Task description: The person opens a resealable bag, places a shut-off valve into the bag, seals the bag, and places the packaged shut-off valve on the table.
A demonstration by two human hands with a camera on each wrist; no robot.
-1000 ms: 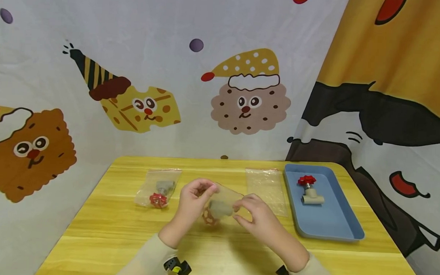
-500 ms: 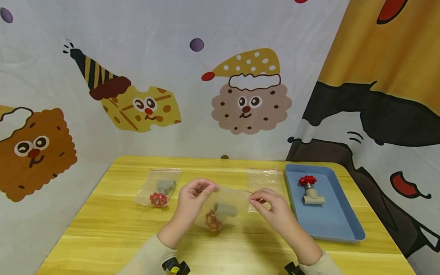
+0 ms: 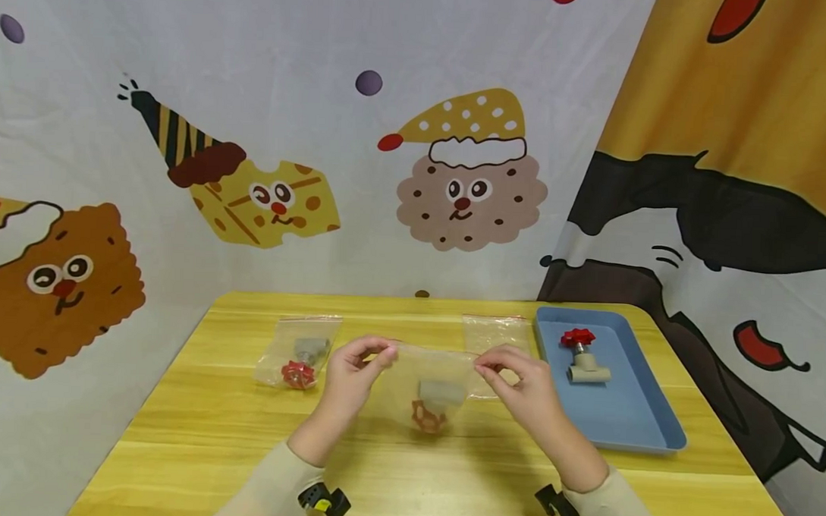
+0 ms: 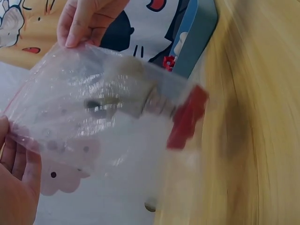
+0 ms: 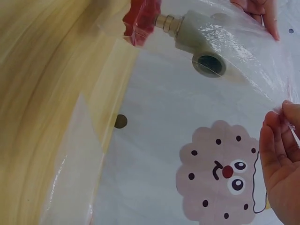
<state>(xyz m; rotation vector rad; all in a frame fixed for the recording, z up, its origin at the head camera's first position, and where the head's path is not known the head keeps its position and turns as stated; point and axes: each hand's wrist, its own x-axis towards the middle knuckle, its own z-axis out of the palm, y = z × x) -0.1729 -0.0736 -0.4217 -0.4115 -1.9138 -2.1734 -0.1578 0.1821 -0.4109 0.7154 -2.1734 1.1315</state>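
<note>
A clear zip bag (image 3: 402, 387) hangs stretched between my two hands above the table. Inside it lies a grey pipe valve (image 5: 190, 35) with a red handwheel (image 4: 188, 117), which sits low in the bag. My left hand (image 3: 351, 377) pinches the bag's upper left corner between thumb and fingers. At the upper right corner, my right hand (image 3: 521, 379) pinches the edge the same way. In the right wrist view the valve's open pipe end faces the camera through the plastic.
To the left lies another zip bag (image 3: 280, 344) holding a red-wheeled valve (image 3: 300, 374). Behind my right hand is a flat clear bag (image 3: 495, 333). A blue tray (image 3: 626, 425) at the right holds a bare valve (image 3: 587, 368). A printed curtain (image 3: 366, 28) stands behind the table (image 3: 194, 448).
My right hand has moved right and pinches the bag's far corner, spreading the top edge. My left hand has shifted slightly left. The valve inside has swung to the right.
</note>
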